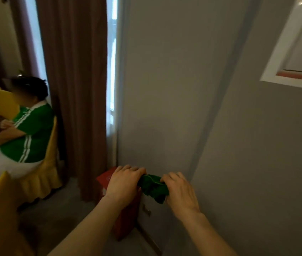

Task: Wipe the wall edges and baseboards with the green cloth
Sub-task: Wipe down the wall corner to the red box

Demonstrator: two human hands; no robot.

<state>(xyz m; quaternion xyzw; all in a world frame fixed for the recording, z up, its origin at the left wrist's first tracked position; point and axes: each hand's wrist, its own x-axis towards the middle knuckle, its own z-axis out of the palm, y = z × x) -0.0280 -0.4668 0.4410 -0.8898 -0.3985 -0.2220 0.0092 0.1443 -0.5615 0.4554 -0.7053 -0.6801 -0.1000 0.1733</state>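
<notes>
Both hands are out in front of the grey wall (174, 89), the left hand (123, 182) and right hand (180, 193) each curled tight around one end of the bunched-up green cloth (153, 186), which hangs between them just off the wall. Right under the left hand there's a red box (126, 218) on the floor against the baseboard (149, 235). Off to the left, someone in a green shirt (30, 135) sits on a yellow-covered chair (44, 170) by the brown curtain (76, 89).
</notes>
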